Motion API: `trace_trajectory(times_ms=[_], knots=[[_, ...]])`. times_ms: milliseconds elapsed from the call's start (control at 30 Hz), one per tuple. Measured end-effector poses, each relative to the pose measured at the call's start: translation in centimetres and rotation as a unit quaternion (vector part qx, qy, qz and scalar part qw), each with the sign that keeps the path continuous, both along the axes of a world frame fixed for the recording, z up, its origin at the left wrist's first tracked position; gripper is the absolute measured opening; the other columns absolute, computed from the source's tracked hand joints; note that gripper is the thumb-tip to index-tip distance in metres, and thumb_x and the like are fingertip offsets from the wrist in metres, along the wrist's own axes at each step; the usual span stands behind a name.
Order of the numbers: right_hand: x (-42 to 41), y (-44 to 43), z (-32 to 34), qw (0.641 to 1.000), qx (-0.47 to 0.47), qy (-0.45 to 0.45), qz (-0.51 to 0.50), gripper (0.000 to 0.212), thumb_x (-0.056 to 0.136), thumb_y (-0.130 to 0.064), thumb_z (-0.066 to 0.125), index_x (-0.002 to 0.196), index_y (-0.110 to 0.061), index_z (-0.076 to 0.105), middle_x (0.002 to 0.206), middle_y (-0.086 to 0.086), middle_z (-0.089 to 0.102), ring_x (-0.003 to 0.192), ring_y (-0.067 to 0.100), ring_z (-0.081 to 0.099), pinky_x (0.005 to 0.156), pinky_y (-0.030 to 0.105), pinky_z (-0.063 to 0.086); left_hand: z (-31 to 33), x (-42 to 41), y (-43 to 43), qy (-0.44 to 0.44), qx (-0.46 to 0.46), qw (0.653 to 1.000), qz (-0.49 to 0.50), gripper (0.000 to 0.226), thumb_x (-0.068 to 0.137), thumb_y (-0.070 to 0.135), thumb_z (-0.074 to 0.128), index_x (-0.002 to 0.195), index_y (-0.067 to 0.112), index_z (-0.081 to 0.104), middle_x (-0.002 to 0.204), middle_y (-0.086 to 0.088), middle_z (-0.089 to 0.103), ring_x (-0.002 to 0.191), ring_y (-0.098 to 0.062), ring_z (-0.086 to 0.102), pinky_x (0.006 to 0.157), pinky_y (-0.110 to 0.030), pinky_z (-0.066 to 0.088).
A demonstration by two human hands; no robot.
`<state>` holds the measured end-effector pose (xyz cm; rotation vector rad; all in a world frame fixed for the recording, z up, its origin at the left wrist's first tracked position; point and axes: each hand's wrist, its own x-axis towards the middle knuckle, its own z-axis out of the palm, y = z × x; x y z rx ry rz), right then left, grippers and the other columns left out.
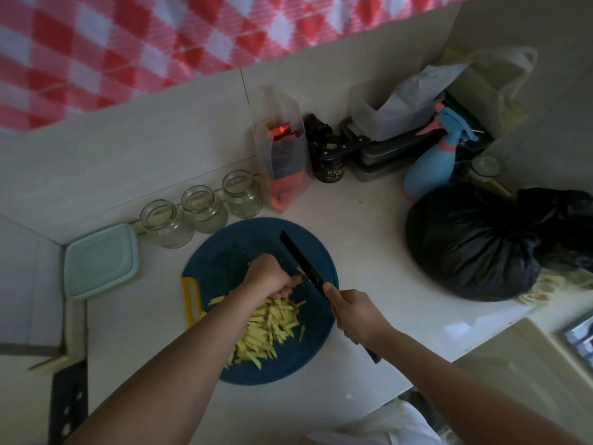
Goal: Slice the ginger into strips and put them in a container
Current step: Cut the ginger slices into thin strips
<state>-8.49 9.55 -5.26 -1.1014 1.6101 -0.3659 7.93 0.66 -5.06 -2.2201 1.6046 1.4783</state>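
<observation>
Three glass jars point(204, 208), one cutting board point(224, 252), one knife point(305, 268), one lidded container point(101, 261), one spray bottle point(430, 168)

A single wide-angle camera is sitting on the person's head, looking forward and steeply down onto a counter point(369, 220), so the round cutting board point(224, 252) is lying just below the centre of the frame. The view is working at close range: both forearms are coming in from the bottom edge and filling much of the lower half, with the left hand point(269, 277) gripping the ginger point(296, 280) and the right hand point(356, 316) gripping the knife point(301, 264) near the middle. The lens is bending straight lines, so the tiled wall point(128, 139) is slanting across the upper left, a checked cloth point(128, 43) is curving along the top, and a black bag point(465, 245) is bulging at the right.
</observation>
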Motion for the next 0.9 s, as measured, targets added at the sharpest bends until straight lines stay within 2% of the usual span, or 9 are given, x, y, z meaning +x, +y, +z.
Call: trace_trajectory(times_ms=[100,267,367,467,567,667,733,900], knots=[[0.02,0.35,-0.23,1.000,-0.012,0.017,0.015,0.057,0.095,-0.060,0.033,0.072,-0.010,0.048,0.064,0.006,0.047,0.050,0.014,0.041,0.055,0.030,0.037,0.13,0.10,-0.02,0.002,0.004,1.000,0.011,0.021,0.081,0.018,0.074,0.077,-0.002,0.070,0.063,-0.008,0.065,0.045,-0.009,0.056,0.042,-0.017,0.043],[0.40,0.87,-0.26,0.997,-0.032,0.057,0.047,0.060,0.097,-0.056,0.031,0.072,-0.006,0.052,0.067,0.007,0.052,0.059,0.017,0.049,0.063,0.031,0.041,0.21,0.10,0.17,-0.002,-0.015,1.000,0.016,0.017,0.082,0.010,0.069,0.067,0.002,0.067,0.056,-0.006,0.063,0.037,-0.005,0.054,0.041,-0.016,0.043],[0.58,0.76,-0.04,0.995,-0.036,0.065,0.061,0.060,0.098,-0.055,0.030,0.071,-0.005,0.050,0.069,0.009,0.052,0.062,0.017,0.049,0.061,0.028,0.039,0.50,-0.09,0.30,-0.006,-0.011,1.000,0.020,0.016,0.084,0.008,0.066,0.068,0.002,0.067,0.056,-0.005,0.062,0.034,-0.003,0.052,0.039,-0.014,0.041],[0.58,0.34,0.20,0.995,-0.036,0.061,0.068,0.063,0.098,-0.055,0.030,0.075,-0.002,0.056,0.072,0.009,0.055,0.064,0.017,0.051,0.061,0.027,0.039,0.66,-0.24,0.25,-0.002,-0.003,0.999,0.032,0.017,0.084,0.008,0.065,0.067,0.003,0.066,0.055,-0.005,0.062,0.034,-0.004,0.051,0.039,-0.015,0.041],[0.46,0.11,0.51,0.994,-0.051,0.066,0.076,0.059,0.099,-0.053,0.031,0.068,-0.006,0.050,0.063,0.005,0.050,0.056,0.013,0.046,0.052,0.020,0.035,0.70,-0.32,0.20,0.009,0.007,0.999,0.046,0.020,0.083,0.008,0.065,0.064,0.004,0.065,0.053,-0.005,0.060,0.035,-0.006,0.050,0.039,-0.016,0.041],[0.46,0.22,0.50,0.992,-0.048,0.064,0.096,0.060,0.099,-0.053,0.030,0.075,-0.004,0.055,0.069,0.007,0.053,0.061,0.014,0.049,0.055,0.023,0.037,0.59,-0.41,0.18,0.023,0.005,0.998,0.063,0.011,0.081,0.003,0.063,0.071,0.002,0.067,0.055,-0.007,0.062,0.038,-0.009,0.053,0.041,-0.018,0.042],[0.45,0.33,0.53,0.992,-0.044,0.066,0.097,0.059,0.099,-0.054,0.030,0.073,-0.006,0.054,0.068,0.006,0.052,0.060,0.014,0.049,0.056,0.024,0.037,0.52,-0.44,0.15,0.031,0.003,0.997,0.068,0.009,0.081,0.001,0.062,0.073,0.001,0.068,0.055,-0.008,0.063,0.043,-0.011,0.056,0.043,-0.020,0.044],[0.75,0.78,0.07,0.988,-0.055,0.089,0.117,0.058,0.099,-0.055,0.028,0.066,-0.010,0.048,0.063,0.004,0.050,0.058,0.015,0.048,0.059,0.029,0.041,0.22,-0.45,0.04,0.034,-0.002,0.997,0.067,0.019,0.082,0.002,0.062,0.062,0.003,0.063,0.048,-0.005,0.060,0.042,-0.013,0.055,0.045,-0.021,0.046]])
